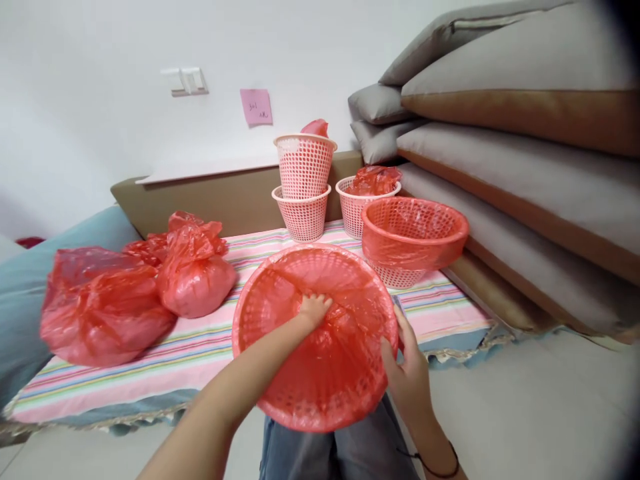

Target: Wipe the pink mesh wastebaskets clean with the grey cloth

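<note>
A round plastic basket [240, 320], lined with a red plastic bag [320, 380], is tilted toward me above my lap at the front of the striped cloth. The bag's film is folded over the rim and wrinkled inside. My left hand [315, 309] reaches into the basket, its fingers stretched out and pressing on the bag. At the right rim, my right hand [410, 373] grips the basket, thumb on the near side and fingers round the outside.
Filled red bags [105, 307] lie on the striped cloth [200, 347] at left. Behind stand stacked pink baskets [305, 167], another pink basket [353, 213] holding red film, and a bag-lined basket [415, 247]. Grey cushions [520, 73] pile up at right. A pink note [257, 107] hangs on the wall.
</note>
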Action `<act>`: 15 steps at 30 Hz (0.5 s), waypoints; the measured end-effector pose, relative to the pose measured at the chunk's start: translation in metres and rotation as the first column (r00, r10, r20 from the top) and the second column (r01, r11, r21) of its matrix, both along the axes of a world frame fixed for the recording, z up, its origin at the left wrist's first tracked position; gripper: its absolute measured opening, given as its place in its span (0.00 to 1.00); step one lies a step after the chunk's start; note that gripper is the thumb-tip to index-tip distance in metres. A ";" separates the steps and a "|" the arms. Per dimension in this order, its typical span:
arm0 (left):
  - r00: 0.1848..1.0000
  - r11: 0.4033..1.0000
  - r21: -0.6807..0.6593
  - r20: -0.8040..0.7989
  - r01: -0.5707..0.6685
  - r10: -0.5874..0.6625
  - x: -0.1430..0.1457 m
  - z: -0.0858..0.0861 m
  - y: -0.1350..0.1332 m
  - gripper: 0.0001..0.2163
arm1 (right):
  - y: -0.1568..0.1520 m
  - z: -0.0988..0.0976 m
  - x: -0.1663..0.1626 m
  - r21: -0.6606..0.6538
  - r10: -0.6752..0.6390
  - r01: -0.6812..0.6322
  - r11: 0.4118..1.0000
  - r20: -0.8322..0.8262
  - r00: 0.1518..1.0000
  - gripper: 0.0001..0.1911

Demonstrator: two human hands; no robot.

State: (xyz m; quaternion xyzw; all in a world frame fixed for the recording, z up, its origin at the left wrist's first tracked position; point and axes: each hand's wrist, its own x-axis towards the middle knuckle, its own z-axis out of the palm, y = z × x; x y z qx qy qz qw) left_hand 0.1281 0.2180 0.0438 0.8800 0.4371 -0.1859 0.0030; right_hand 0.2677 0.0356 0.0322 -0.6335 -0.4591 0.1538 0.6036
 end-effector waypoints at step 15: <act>0.991 0.982 -0.142 -0.069 -0.124 0.115 -0.009 -0.095 0.027 0.67 | -0.003 0.002 -0.005 0.017 0.024 -0.023 1.000 -0.064 0.998 0.27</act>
